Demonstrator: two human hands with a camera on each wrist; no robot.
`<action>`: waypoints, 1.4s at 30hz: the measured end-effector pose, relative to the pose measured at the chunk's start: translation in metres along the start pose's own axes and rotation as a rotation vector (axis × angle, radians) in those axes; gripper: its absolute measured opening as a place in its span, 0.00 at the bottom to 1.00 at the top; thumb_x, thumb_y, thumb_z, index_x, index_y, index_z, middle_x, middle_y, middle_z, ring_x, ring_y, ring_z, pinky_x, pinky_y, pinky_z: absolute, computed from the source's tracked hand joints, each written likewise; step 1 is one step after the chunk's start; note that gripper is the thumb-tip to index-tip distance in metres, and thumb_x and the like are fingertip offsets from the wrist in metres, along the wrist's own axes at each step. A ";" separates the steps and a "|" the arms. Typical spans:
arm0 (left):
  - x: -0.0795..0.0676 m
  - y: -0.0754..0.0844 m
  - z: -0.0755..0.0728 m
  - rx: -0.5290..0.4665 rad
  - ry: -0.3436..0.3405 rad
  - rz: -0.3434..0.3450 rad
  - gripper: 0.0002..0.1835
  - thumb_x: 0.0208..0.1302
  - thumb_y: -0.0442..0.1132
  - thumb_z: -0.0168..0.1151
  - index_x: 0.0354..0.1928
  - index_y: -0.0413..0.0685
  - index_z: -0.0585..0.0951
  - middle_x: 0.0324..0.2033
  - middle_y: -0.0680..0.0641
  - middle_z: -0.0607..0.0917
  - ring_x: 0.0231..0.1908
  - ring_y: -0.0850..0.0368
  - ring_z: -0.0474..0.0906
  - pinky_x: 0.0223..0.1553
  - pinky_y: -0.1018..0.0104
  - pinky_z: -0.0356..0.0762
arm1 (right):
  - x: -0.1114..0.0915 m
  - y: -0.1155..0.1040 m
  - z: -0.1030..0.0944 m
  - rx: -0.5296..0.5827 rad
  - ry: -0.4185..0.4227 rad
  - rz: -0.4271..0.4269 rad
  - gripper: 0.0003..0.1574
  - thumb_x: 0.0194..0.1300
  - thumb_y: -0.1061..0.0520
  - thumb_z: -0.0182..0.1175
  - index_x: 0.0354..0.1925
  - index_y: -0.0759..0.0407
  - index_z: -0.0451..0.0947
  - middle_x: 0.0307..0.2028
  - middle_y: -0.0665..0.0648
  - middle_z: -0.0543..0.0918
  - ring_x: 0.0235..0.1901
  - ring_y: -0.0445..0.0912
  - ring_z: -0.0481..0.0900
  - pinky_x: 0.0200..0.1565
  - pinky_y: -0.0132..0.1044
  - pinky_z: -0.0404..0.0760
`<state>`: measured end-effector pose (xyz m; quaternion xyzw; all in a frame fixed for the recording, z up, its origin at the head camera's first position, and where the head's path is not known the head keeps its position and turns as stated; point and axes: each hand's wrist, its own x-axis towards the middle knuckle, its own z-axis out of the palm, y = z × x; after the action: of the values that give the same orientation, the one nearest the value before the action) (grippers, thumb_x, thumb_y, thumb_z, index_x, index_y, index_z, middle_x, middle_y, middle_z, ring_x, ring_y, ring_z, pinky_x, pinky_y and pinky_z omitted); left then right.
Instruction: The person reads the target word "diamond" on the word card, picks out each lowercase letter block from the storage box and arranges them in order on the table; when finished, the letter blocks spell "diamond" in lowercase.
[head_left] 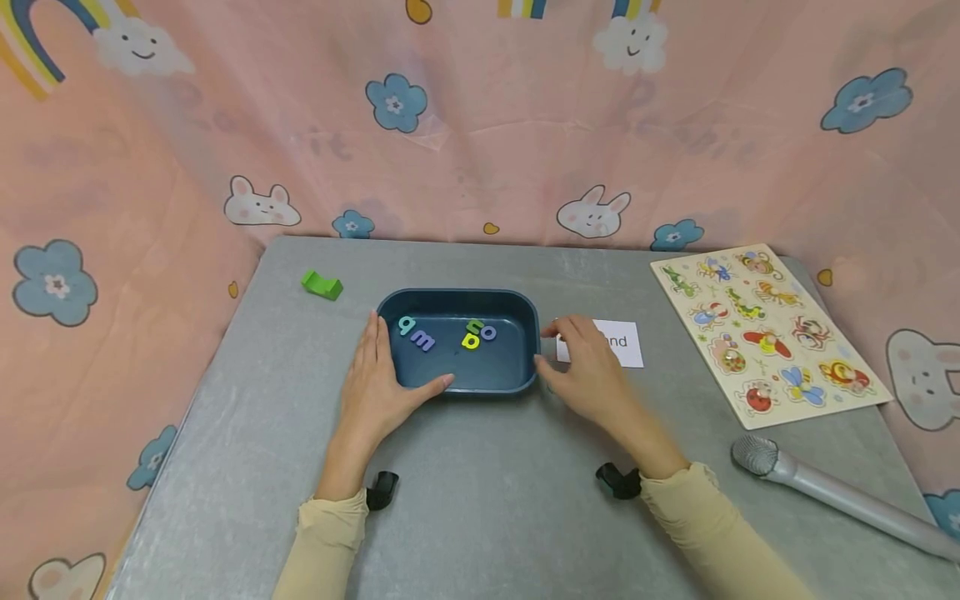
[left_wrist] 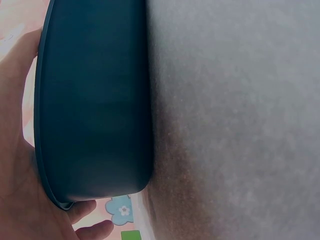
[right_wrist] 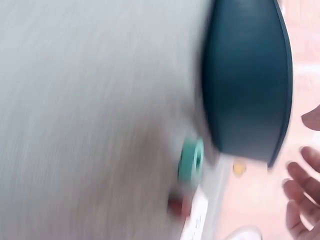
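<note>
A dark blue rectangular tray [head_left: 465,382] sits on the grey table, holding several colourful foam-like letters, among them a purple m [head_left: 422,341] and a yellow letter [head_left: 470,341]. My left hand [head_left: 375,387] lies against its front left corner, fingers straight along the left side and thumb along the front rim. Beside the right end is my right hand [head_left: 588,375], its fingers loosely bent; the right wrist view shows them apart from the tray. That hand partly covers a white word card [head_left: 626,342]. A teal letter [right_wrist: 190,161] and a blurred reddish piece [right_wrist: 178,204] lie near the card.
A green block [head_left: 322,285] lies at the back left. To the right are a wooden insect puzzle board [head_left: 768,333] and a silver microphone [head_left: 840,492]. A pink patterned curtain [head_left: 480,125] hangs behind the table.
</note>
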<state>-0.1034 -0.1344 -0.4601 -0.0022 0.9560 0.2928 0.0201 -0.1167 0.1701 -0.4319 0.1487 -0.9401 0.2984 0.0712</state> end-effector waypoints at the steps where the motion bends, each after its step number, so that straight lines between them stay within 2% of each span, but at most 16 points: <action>1: 0.000 0.000 0.000 0.001 -0.001 -0.001 0.78 0.52 0.77 0.72 0.86 0.44 0.36 0.87 0.42 0.38 0.86 0.40 0.40 0.83 0.38 0.48 | 0.002 -0.005 0.005 0.014 0.000 -0.037 0.20 0.65 0.56 0.72 0.52 0.64 0.81 0.50 0.63 0.83 0.53 0.58 0.77 0.57 0.56 0.77; 4: 0.000 -0.001 0.001 0.004 0.002 -0.003 0.78 0.52 0.78 0.72 0.86 0.43 0.36 0.87 0.42 0.38 0.86 0.40 0.40 0.83 0.38 0.48 | 0.006 -0.019 0.020 0.031 -0.029 -0.132 0.20 0.65 0.57 0.73 0.53 0.63 0.81 0.50 0.61 0.82 0.52 0.56 0.77 0.55 0.53 0.77; 7: 0.000 0.000 0.000 0.004 0.006 -0.005 0.77 0.52 0.78 0.72 0.86 0.43 0.37 0.87 0.42 0.38 0.86 0.40 0.40 0.82 0.38 0.49 | 0.012 -0.031 0.034 0.013 -0.089 -0.174 0.22 0.66 0.56 0.73 0.55 0.62 0.81 0.52 0.59 0.83 0.52 0.54 0.77 0.56 0.52 0.79; 11: 0.000 0.000 0.000 0.008 0.012 0.004 0.77 0.53 0.77 0.72 0.86 0.42 0.38 0.87 0.41 0.39 0.86 0.39 0.41 0.82 0.38 0.50 | 0.024 -0.046 0.045 -0.042 -0.208 -0.142 0.30 0.69 0.52 0.72 0.63 0.61 0.78 0.60 0.61 0.82 0.59 0.56 0.78 0.63 0.55 0.79; 16: 0.002 0.000 0.001 0.012 0.019 0.020 0.76 0.53 0.77 0.72 0.86 0.39 0.40 0.87 0.41 0.40 0.85 0.39 0.42 0.82 0.38 0.52 | 0.040 -0.052 0.051 -0.089 -0.378 -0.068 0.42 0.72 0.47 0.70 0.76 0.59 0.69 0.73 0.63 0.74 0.72 0.60 0.72 0.74 0.59 0.72; 19: 0.002 0.000 0.001 0.009 0.016 0.018 0.76 0.53 0.76 0.72 0.86 0.39 0.40 0.87 0.41 0.39 0.85 0.39 0.42 0.82 0.38 0.52 | 0.048 -0.052 0.053 -0.102 -0.448 -0.042 0.42 0.74 0.47 0.69 0.78 0.58 0.68 0.75 0.63 0.72 0.73 0.62 0.70 0.74 0.61 0.71; 21: 0.001 0.001 0.001 0.006 0.012 0.012 0.76 0.53 0.76 0.72 0.86 0.40 0.39 0.87 0.41 0.39 0.86 0.39 0.41 0.82 0.37 0.51 | 0.052 -0.052 0.056 -0.111 -0.467 -0.038 0.39 0.74 0.49 0.68 0.77 0.57 0.70 0.73 0.63 0.73 0.70 0.62 0.72 0.71 0.60 0.74; 25: 0.001 0.000 0.000 0.003 0.007 0.002 0.76 0.53 0.76 0.72 0.86 0.42 0.38 0.87 0.42 0.39 0.86 0.40 0.41 0.82 0.37 0.50 | 0.059 -0.050 0.061 -0.128 -0.465 -0.033 0.33 0.76 0.56 0.66 0.75 0.56 0.74 0.66 0.61 0.76 0.62 0.58 0.77 0.64 0.55 0.81; 29: 0.001 0.000 0.000 -0.003 0.005 0.004 0.76 0.53 0.76 0.72 0.86 0.42 0.38 0.87 0.42 0.39 0.86 0.40 0.40 0.82 0.37 0.50 | 0.063 -0.047 0.067 -0.116 -0.427 -0.021 0.27 0.74 0.66 0.63 0.69 0.59 0.80 0.63 0.60 0.83 0.56 0.53 0.83 0.62 0.51 0.84; 32: 0.001 0.000 0.000 -0.005 0.004 0.007 0.76 0.53 0.77 0.72 0.86 0.41 0.39 0.87 0.42 0.39 0.86 0.40 0.41 0.82 0.37 0.50 | 0.064 -0.045 0.069 -0.124 -0.385 -0.025 0.24 0.71 0.69 0.63 0.63 0.60 0.83 0.59 0.59 0.88 0.53 0.52 0.87 0.60 0.49 0.86; 37: 0.001 0.000 -0.001 -0.004 0.001 0.002 0.77 0.53 0.77 0.72 0.86 0.42 0.38 0.87 0.42 0.39 0.86 0.40 0.40 0.82 0.38 0.49 | 0.065 -0.044 0.072 -0.179 -0.332 -0.045 0.18 0.71 0.65 0.67 0.57 0.60 0.85 0.51 0.59 0.91 0.45 0.51 0.89 0.51 0.49 0.89; 42: 0.000 0.000 -0.001 -0.004 0.001 0.001 0.77 0.53 0.77 0.72 0.86 0.41 0.38 0.87 0.42 0.39 0.86 0.40 0.40 0.82 0.38 0.49 | 0.065 -0.044 0.073 -0.218 -0.311 -0.060 0.12 0.71 0.59 0.71 0.51 0.60 0.85 0.46 0.59 0.89 0.43 0.52 0.86 0.48 0.48 0.88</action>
<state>-0.1035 -0.1348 -0.4591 -0.0020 0.9553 0.2949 0.0193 -0.1672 0.0780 -0.4526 0.2124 -0.9616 0.1661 -0.0502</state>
